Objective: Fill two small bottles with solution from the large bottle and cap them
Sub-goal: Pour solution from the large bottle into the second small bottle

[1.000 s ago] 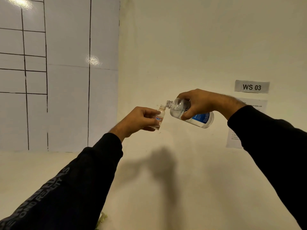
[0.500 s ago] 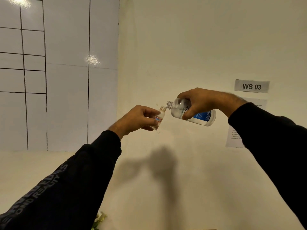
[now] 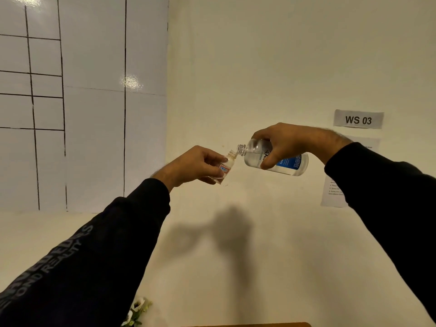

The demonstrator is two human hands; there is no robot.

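My left hand (image 3: 192, 165) grips a small clear bottle (image 3: 226, 166) with a red-and-blue label, tilted with its open neck toward the upper right. My right hand (image 3: 286, 143) holds the large clear bottle (image 3: 283, 160) with a blue label, lying nearly on its side. Its threaded open mouth sits just above and beside the small bottle's neck. Clear liquid fills the lower half of the large bottle. Both are held up in the air in front of the wall. No caps and no second small bottle are in view.
A cream wall is straight ahead with a "WS 03" sign (image 3: 358, 119) and a printed sheet (image 3: 335, 185) behind my right forearm. White panels with black lines (image 3: 70, 102) cover the left. White flowers (image 3: 136, 311) and a wooden edge (image 3: 247, 324) show at the bottom.
Both hands and the two bottles have risen slightly in view. The large bottle's base has come up a little, so it lies nearer to level.
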